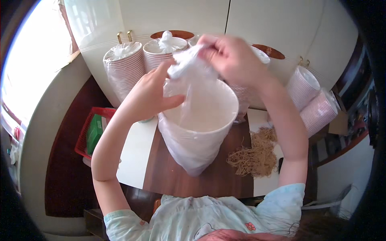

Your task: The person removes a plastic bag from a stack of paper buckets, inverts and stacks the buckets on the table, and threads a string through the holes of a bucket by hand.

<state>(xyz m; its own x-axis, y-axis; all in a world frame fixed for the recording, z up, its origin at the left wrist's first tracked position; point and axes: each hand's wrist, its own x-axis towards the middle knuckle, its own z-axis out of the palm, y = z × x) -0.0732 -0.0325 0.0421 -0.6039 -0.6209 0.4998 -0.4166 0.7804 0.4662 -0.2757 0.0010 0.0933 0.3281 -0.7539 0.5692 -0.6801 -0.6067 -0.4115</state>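
Gripping the gathered top of a clear plastic bag [189,70], the right hand [231,58] pinches it shut above a stack of white cups [199,132] wrapped in that bag, standing on the brown table [193,180]. The left hand [150,94] presses its thumb and fingers against the bag's left side. Rubber bands [255,154] lie heaped to the right; bagged cup stacks [124,66] stand at the far side.

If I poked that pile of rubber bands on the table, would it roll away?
Probably not. The rubber bands lie in a loose, tangled heap, so they would likely spread or slide rather than roll. They look thin and floppy, so a handful would likely droop and shed strands.
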